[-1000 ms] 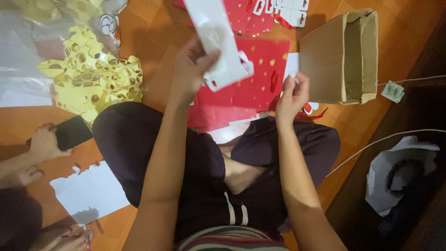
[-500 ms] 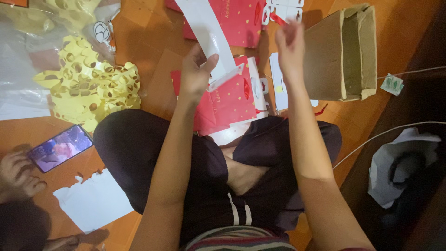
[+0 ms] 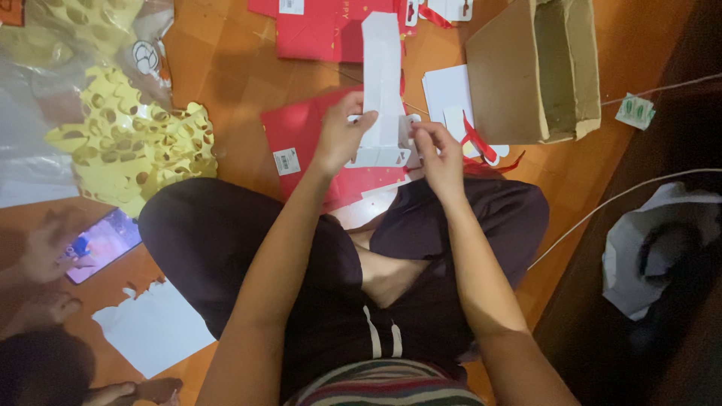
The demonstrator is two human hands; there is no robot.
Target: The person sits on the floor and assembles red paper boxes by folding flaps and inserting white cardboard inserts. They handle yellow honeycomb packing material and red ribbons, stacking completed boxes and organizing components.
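I sit cross-legged on a wooden floor. Both hands hold a long white folded card piece (image 3: 383, 83) that points away from me. My left hand (image 3: 340, 135) grips its near end from the left, fingers curled over the edge. My right hand (image 3: 438, 153) pinches the same near end from the right. Under the hands lies a flat red paper bag (image 3: 297, 139) with a small white label. More red bags (image 3: 323, 30) lie further away.
An open brown cardboard box (image 3: 534, 71) stands at the right with white cards (image 3: 445, 94) and red ribbon (image 3: 477, 143) beside it. A heap of yellow cut-outs (image 3: 135, 150) and clear plastic lie left. Another person's hand (image 3: 45, 244) holds a phone (image 3: 104, 242). White paper (image 3: 154, 327) lies near my knee.
My right hand came down from the far end of the white piece to its near end beside my left hand. The piece now points straight away from me.
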